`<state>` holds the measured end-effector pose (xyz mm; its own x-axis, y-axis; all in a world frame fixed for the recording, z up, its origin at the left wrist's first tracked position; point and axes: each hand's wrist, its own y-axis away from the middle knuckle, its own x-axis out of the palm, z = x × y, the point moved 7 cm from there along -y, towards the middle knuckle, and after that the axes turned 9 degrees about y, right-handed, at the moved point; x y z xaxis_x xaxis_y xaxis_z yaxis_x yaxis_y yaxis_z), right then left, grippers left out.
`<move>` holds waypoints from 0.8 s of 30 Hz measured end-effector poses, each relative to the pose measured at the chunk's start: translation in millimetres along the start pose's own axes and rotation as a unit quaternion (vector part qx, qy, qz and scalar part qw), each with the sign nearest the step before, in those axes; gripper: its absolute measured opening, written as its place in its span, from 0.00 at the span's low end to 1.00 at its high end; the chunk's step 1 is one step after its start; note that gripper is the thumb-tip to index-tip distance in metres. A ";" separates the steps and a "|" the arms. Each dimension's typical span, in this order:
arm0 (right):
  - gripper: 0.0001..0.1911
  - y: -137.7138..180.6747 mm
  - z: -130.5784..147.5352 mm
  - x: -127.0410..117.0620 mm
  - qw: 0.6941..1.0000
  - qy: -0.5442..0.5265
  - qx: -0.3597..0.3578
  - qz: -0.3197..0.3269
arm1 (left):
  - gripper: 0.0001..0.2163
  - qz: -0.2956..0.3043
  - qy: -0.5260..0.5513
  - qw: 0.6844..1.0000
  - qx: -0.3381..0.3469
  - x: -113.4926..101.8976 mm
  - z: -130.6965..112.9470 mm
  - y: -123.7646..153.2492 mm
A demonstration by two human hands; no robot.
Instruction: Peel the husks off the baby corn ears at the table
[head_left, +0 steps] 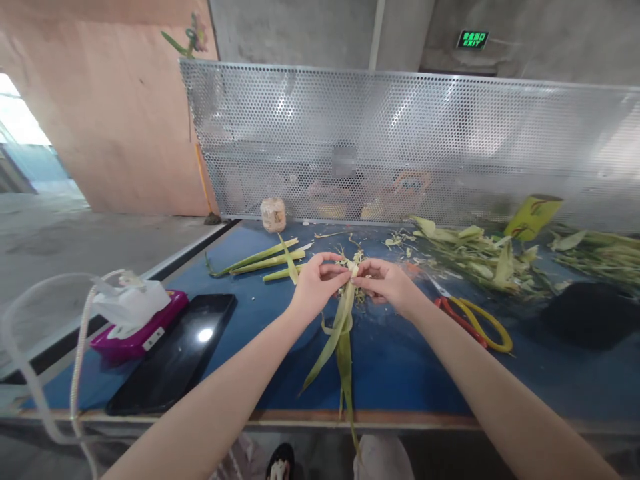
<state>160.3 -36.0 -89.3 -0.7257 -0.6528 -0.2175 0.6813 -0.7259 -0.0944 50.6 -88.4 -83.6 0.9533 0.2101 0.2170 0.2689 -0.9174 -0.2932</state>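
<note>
Both hands meet over the middle of the blue table (390,373), pinching one pale green plant piece with long leaves (333,343). My left hand (319,283) grips its pale upper end from the left, fingers closed. From the right, my right hand (387,283) pinches the same end with thumb and fingertips. The leaves hang down toward me, and one strip passes over the table's front edge. Small shreds of plant matter (361,293) lie around and beneath the fingers. Just left of my left hand are several cut green stalks (270,261).
Scissors with red and yellow handles (470,323) lie at right, before a leafy heap (480,257) and a dark object (590,313). A black tablet (175,353) and a magenta tissue box (143,333) sit at left. A perforated metal screen (310,107) stands along the back.
</note>
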 end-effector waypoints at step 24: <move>0.14 -0.4 7.5 -13.7 0.994 0.046 -0.052 -0.088 | 0.18 -0.040 0.026 0.999 -0.019 -5.2 0.6 -0.7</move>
<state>169.3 -28.4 -79.0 -0.8261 -0.4914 -0.2759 0.5540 -0.7978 -0.2379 45.6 -88.6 -85.0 0.9204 0.2663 0.2864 0.3374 -0.9110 -0.2371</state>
